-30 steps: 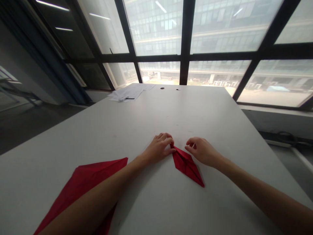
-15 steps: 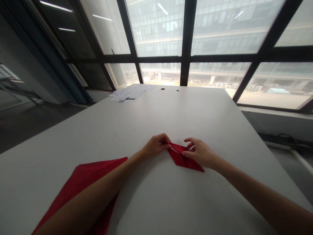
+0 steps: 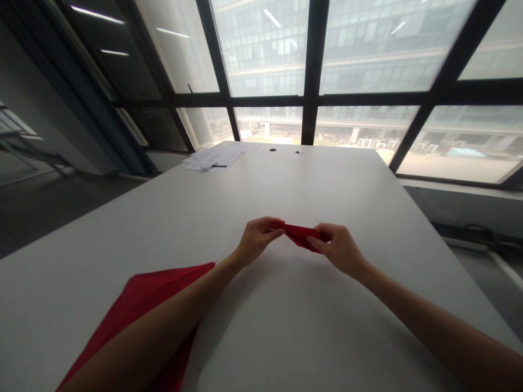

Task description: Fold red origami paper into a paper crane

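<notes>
Head view, read from left to right. A large red sheet point(image 3: 139, 305) lies flat at the near left of the white table point(image 3: 327, 185), partly hidden under the left forearm and touched by no fingers. The left hand point(image 3: 255, 239) is pinched shut on the left tip of a small folded red paper point(image 3: 300, 235), thumb and forefinger closed tight on the point. The paper spans the short gap between the two hands and appears lifted just clear of the tabletop; whether any part rests on the surface cannot be told. The right hand point(image 3: 339, 247) grips the paper's right end, fingers curled over it and hiding that end. Far back on the table, well apart from the hands, lie a stack of white papers point(image 3: 214, 157) and two small dark round marks point(image 3: 272, 149).

Step in hand, as a judgement: a fold of the small paper is being worked in the air, with both ends held and the narrow body stretched between the pinches. The next move likely calls for keeping the tip aligned in the left pinch while the right fingers turn or press the layers, since the folded layers could slip out of register if either grip loosens.
</notes>
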